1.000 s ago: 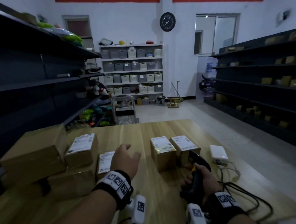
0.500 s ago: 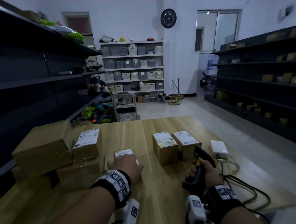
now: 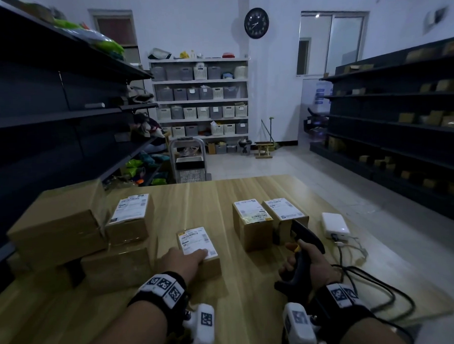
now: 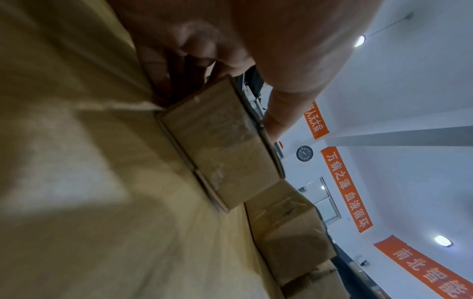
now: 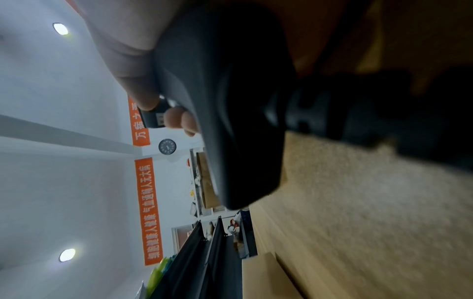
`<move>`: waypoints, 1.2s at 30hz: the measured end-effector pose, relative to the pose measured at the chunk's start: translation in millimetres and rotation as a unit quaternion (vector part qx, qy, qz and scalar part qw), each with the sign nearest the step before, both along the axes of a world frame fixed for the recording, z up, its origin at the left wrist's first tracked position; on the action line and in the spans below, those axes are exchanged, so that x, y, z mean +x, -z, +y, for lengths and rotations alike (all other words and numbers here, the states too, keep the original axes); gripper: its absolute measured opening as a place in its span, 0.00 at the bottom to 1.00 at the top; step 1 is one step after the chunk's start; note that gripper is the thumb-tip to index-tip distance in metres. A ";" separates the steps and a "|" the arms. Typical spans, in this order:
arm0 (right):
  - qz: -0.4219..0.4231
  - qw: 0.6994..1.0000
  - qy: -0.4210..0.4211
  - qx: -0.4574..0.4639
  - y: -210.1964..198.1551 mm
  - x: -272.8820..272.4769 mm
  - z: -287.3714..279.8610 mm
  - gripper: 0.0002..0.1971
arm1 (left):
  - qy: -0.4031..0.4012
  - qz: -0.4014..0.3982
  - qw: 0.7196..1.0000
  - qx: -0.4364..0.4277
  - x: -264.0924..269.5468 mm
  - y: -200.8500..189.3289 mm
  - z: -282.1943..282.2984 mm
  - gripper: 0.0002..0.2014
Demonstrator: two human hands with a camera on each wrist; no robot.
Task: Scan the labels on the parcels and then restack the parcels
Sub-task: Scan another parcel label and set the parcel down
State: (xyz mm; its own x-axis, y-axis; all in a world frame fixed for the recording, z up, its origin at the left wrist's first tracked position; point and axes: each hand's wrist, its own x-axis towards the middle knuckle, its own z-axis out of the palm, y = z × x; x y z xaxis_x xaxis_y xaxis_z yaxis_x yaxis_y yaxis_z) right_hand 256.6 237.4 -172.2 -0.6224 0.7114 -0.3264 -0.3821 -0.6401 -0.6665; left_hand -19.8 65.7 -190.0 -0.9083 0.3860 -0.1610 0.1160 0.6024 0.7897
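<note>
Where the room is dim, a big wooden worktop (image 3: 227, 298) fills the near part of the view from the head. On its left side sits a pile of brown boxes (image 3: 60, 228), with one labelled box (image 3: 129, 219) on top of the pile at its right. Two more labelled boxes (image 3: 252, 223) stand side by side, touching, on the right part of the worktop. Near the middle lies a small box (image 3: 198, 248) with its white label (image 3: 195, 240) facing up. The left hand (image 3: 180, 261) grips this small box at its near end, with the fingers (image 4: 281, 109) lying over the label and the thumb down the side. The box rests flat on the worktop. The right hand (image 3: 312, 264) is wrapped tight round the handle of a black scanner (image 3: 301, 249), and the scanner's head is up in front of the two boxes on the right. A small white box (image 3: 335, 225) with black wires (image 3: 379, 290) lies just right of the scanner.
</note>
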 end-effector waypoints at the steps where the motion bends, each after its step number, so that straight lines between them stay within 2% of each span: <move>1: -0.001 1.000 -0.012 0.000 -2.9 -1.8 -5.0 0.19 | 0.002 -0.004 1.000 0.010 -3.9 6.0 -0.9 0.53; 4: 0.005 0.999 -0.048 -0.013 -12.1 -13.4 -26.4 0.17 | 0.038 -0.026 0.998 0.054 17.3 -14.9 -16.2 0.49; 8: 0.016 0.995 -0.097 -0.021 -25.4 -42.4 -59.3 0.16 | 0.063 -0.047 0.994 0.080 29.0 -31.0 -28.6 0.34; 13: -0.001 0.990 -0.136 -0.025 -26.4 -72.0 -80.5 0.15 | 0.083 -0.064 0.990 0.095 28.5 -32.9 -36.1 0.33; 18: 0.051 0.984 -0.159 -0.062 -20.7 -83.5 -84.2 0.15 | 0.111 -0.084 0.977 0.164 23.5 -28.7 -41.8 0.27; 22: 0.071 0.981 -0.176 -0.039 -21.3 -80.8 -88.6 0.22 | 0.097 -0.130 0.952 0.259 21.2 -25.7 -49.1 0.18; 27: 0.067 0.978 -0.196 -0.007 -23.3 -79.4 -90.9 0.23 | 0.083 -0.190 0.913 0.352 20.8 -19.5 -57.3 0.13; 32: 0.067 0.979 -0.192 -0.019 -27.5 -77.6 -92.7 0.20 | 0.093 -0.189 0.906 0.368 14.0 -12.3 -61.3 0.13; 36: 0.072 0.979 -0.192 -0.022 -27.9 -77.6 -93.0 0.24 | 0.072 -0.180 0.906 0.376 8.6 -2.8 -59.4 0.14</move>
